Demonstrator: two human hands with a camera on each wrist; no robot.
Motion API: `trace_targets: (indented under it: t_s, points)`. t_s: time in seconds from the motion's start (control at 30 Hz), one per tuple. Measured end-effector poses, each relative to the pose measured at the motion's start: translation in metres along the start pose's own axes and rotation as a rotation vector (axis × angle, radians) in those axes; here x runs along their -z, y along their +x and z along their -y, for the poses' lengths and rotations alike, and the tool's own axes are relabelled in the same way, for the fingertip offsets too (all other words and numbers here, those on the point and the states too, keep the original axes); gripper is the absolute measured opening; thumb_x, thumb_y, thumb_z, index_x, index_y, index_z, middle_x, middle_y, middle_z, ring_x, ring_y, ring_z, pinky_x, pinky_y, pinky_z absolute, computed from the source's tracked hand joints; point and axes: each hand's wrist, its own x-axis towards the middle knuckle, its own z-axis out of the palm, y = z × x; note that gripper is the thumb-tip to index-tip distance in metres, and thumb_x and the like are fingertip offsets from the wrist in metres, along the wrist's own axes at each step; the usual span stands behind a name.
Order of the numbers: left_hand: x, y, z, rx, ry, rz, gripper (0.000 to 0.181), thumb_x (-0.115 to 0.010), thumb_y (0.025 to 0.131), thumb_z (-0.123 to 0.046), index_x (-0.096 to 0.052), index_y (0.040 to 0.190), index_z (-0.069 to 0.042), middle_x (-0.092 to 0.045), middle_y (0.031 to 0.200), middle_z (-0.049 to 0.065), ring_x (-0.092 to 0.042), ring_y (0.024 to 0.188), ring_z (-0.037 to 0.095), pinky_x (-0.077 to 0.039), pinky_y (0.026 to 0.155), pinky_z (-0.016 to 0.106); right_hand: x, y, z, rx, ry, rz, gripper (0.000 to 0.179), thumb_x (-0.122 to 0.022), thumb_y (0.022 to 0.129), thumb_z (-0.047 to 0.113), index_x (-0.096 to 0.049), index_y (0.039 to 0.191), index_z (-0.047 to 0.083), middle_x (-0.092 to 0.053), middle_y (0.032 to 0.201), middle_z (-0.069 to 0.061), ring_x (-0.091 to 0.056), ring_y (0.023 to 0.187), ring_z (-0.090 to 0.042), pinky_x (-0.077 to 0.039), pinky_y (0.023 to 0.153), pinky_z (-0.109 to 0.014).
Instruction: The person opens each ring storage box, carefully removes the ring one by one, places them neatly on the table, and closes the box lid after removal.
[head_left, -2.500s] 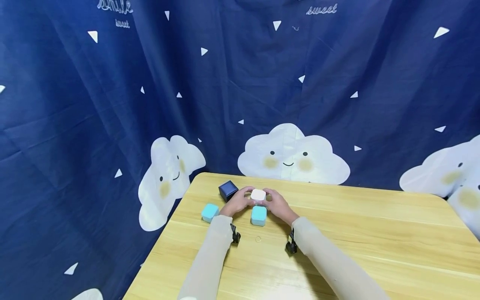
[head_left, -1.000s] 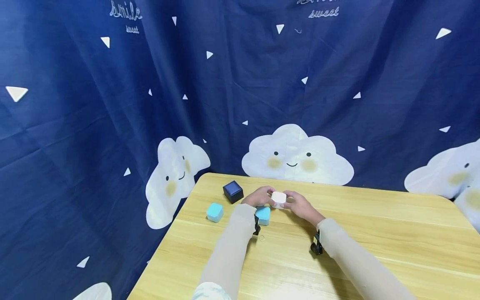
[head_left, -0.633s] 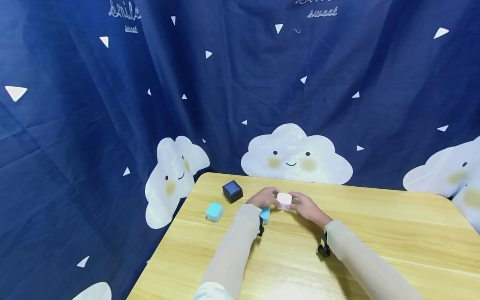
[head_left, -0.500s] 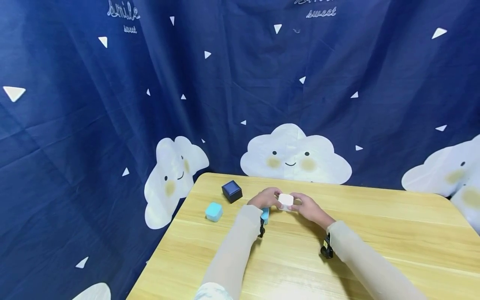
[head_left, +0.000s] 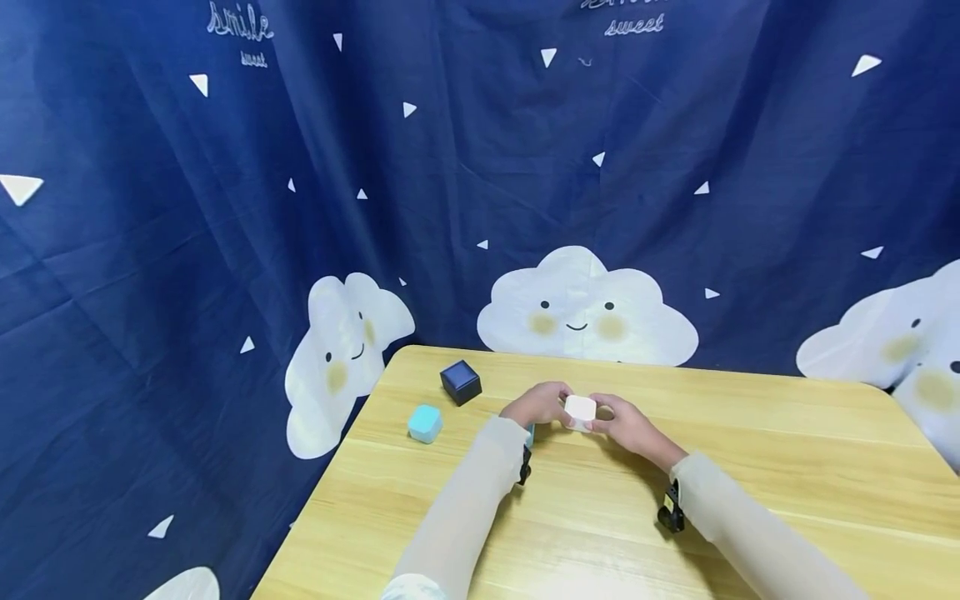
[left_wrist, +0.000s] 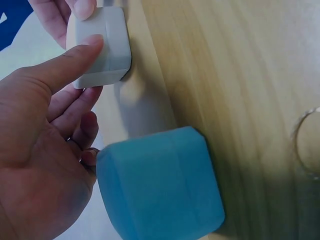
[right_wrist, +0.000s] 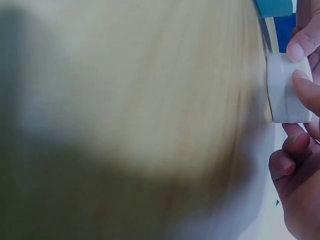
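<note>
Both hands hold one small white ring box (head_left: 581,408), rounded at its corners, low over the wooden table. My left hand (head_left: 542,404) grips its left side; in the left wrist view the thumb (left_wrist: 75,62) presses on the face with a thin seam across it. From the other side my right hand (head_left: 628,427) pinches the box, thumb on the same face and fingers behind. The box's lid is down in both wrist views. Just beside the left hand stands a light blue box (left_wrist: 160,185), mostly covered by that hand and wrist in the head view.
A second light blue box (head_left: 425,423) and a dark navy box (head_left: 461,382) stand farther left on the table (head_left: 750,467). A thin ring (left_wrist: 298,140) lies on the wood near the first blue box. A navy curtain (head_left: 450,167) with clouds hangs behind the table.
Both hands have carried the white ring box to the right and slightly nearer, away from behind the light blue box. The left forearm now covers most of that blue box.
</note>
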Motion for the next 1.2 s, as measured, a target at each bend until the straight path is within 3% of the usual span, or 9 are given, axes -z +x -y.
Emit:
trace_targets:
  t_s: [0.33, 0.43, 0.7, 0.87, 1.2]
  points:
    - [-0.006, -0.012, -0.004, -0.013, 0.075, 0.022, 0.037, -0.084, 0.081, -0.019, -0.066, 0.114, -0.019, -0.067, 0.121, -0.005, -0.058, 0.085, 0.01, -0.048, 0.089, 0.03, -0.001, -0.018, 0.0, -0.051, -0.018, 0.006, 0.043, -0.074, 0.091, 0.02, -0.063, 0.132, 0.011, -0.058, 0.138, -0.021, -0.053, 0.125, -0.039, -0.044, 0.098, -0.06]
    - [-0.009, -0.014, -0.003, -0.007, 0.072, 0.021, 0.038, -0.084, 0.082, -0.021, -0.066, 0.115, -0.02, -0.067, 0.121, -0.006, -0.057, 0.087, 0.01, -0.048, 0.089, 0.032, -0.003, -0.022, 0.001, -0.048, -0.015, -0.004, 0.041, -0.074, 0.091, 0.02, -0.064, 0.13, 0.012, -0.06, 0.136, -0.02, -0.052, 0.129, -0.041, -0.04, 0.104, -0.065]
    - [-0.015, -0.017, -0.002, -0.026, 0.032, 0.03, 0.038, -0.083, 0.083, -0.015, -0.067, 0.117, -0.019, -0.067, 0.123, -0.003, -0.058, 0.083, 0.011, -0.049, 0.083, 0.03, -0.012, -0.036, 0.007, -0.06, -0.061, -0.087, 0.053, -0.076, 0.089, 0.022, -0.059, 0.136, 0.004, -0.059, 0.138, -0.024, -0.055, 0.126, -0.043, -0.043, 0.102, -0.064]
    - [-0.014, -0.018, -0.005, -0.059, 0.031, 0.043, 0.04, -0.083, 0.082, -0.011, -0.067, 0.118, -0.016, -0.067, 0.125, -0.001, -0.058, 0.092, 0.01, -0.048, 0.092, 0.03, -0.019, -0.044, 0.01, -0.096, -0.099, -0.139, 0.059, -0.077, 0.089, 0.028, -0.057, 0.139, 0.005, -0.058, 0.139, -0.023, -0.051, 0.132, -0.044, -0.04, 0.105, -0.066]
    - [-0.014, -0.018, -0.005, -0.069, 0.015, 0.059, 0.043, -0.081, 0.082, -0.007, -0.069, 0.121, -0.021, -0.066, 0.13, -0.003, -0.057, 0.117, 0.012, -0.043, 0.109, 0.038, -0.03, -0.049, 0.016, -0.172, -0.124, -0.208, 0.061, -0.079, 0.087, 0.032, -0.058, 0.136, 0.003, -0.056, 0.14, -0.024, -0.056, 0.126, -0.042, -0.045, 0.098, -0.063]
